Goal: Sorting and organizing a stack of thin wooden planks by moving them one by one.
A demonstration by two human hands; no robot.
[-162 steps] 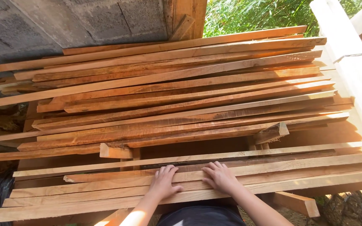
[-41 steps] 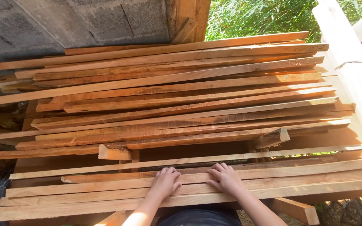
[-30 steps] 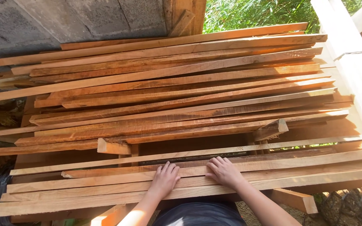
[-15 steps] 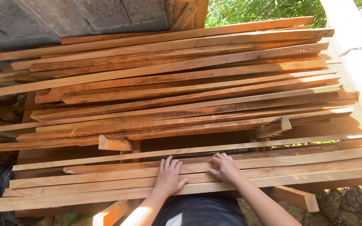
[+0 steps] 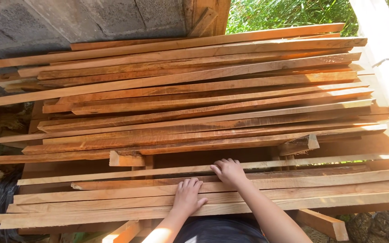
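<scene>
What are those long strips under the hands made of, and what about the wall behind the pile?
The long strips under the left hand and right hand look like rough-sawn, unfinished wood: reddish-brown, with visible grain and splintery ends. The wall behind looks like bare grey concrete block, judging by its coarse surface and mortar joints.

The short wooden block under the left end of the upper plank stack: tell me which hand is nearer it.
Left. The left hand lies flat on the lower planks, below and right of the block. The right hand rests farther right.
</scene>
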